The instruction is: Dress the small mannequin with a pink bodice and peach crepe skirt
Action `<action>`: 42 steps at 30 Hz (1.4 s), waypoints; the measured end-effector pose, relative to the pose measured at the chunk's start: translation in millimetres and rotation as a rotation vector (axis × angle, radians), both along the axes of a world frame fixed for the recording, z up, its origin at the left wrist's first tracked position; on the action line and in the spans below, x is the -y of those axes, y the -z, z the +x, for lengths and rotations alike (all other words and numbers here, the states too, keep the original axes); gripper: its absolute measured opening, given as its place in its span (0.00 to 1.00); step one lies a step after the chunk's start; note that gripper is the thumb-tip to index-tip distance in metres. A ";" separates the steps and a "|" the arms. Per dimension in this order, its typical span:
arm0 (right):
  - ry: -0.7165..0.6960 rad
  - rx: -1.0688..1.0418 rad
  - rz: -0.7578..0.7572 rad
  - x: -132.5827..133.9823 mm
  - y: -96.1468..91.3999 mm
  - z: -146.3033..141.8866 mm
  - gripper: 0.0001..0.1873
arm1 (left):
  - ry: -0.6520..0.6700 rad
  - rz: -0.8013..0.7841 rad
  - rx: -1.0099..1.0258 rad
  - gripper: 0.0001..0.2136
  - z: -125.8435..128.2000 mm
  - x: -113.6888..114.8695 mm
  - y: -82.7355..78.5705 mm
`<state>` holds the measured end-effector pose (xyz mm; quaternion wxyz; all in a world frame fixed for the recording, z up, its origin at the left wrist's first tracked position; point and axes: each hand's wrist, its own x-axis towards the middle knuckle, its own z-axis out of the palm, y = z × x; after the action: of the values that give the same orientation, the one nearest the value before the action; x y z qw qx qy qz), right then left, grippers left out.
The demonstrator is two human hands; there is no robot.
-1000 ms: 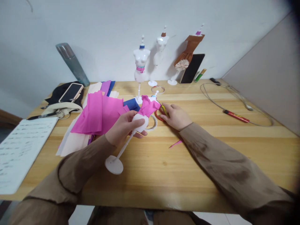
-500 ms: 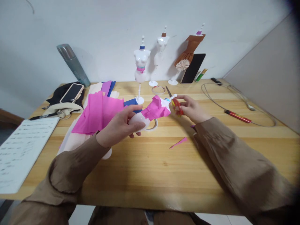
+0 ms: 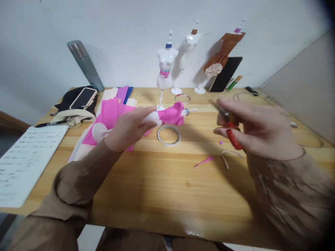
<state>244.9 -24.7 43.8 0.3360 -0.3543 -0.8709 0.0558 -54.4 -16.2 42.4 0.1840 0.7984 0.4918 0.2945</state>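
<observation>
My left hand (image 3: 127, 127) is closed around a small white mannequin (image 3: 154, 118) held sideways over the table, its round base (image 3: 98, 131) pointing left. Pink paper (image 3: 172, 115) is wrapped on its bust. My right hand (image 3: 251, 127), raised and blurred, grips red-handled scissors (image 3: 231, 134) with the blades pointing up-left. A roll of clear tape (image 3: 169, 135) lies on the table between the hands. Small pink scraps (image 3: 204, 161) lie below the right hand.
A pile of pink, cream, purple and blue paper sheets (image 3: 111, 108) lies left of centre. At the back stand three dressed mannequins (image 3: 165, 66), a phone (image 3: 226, 74) leaning on the wall, a grey bottle (image 3: 85, 64). A bag with a phone (image 3: 83, 98) and a printed sheet (image 3: 23, 157) are left. A cable (image 3: 288, 115) lies right.
The right hand picked up the scissors from the table and lifted them towards me. The left hand turned the mannequin to lie sideways, base to the left.
</observation>
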 end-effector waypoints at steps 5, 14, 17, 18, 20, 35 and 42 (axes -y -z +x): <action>-0.078 0.170 0.004 3.0 -10.4 -7.5 0.28 | -0.146 -0.017 -0.146 0.23 -2.6 4.9 -7.9; -0.034 0.375 0.162 -13.2 11.1 -10.6 0.25 | -0.052 -0.103 -0.306 0.11 -0.6 10.9 -14.4; -0.013 0.420 0.165 -15.6 15.0 -11.8 0.23 | -0.040 -0.115 -0.313 0.11 -0.3 10.4 -11.5; -0.011 0.430 0.165 -15.9 15.8 -12.3 0.23 | -0.033 -0.125 -0.308 0.10 -0.2 10.1 -10.6; -0.011 0.444 0.162 -16.3 17.1 -13.5 0.22 | -0.011 -0.156 -0.288 0.10 -0.1 9.3 -9.2; -0.040 0.494 0.172 -16.6 17.6 -15.2 0.24 | 0.029 -0.187 -0.210 0.09 -4.2 6.2 -5.9; -0.069 0.454 0.202 -16.7 20.1 -16.0 0.21 | 0.067 -0.295 -0.166 0.08 -3.2 6.1 -9.9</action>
<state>228.9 -8.0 23.7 0.1637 -0.2925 -0.9367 -0.1011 -57.6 -22.3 52.3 0.2675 0.8003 0.5165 0.1457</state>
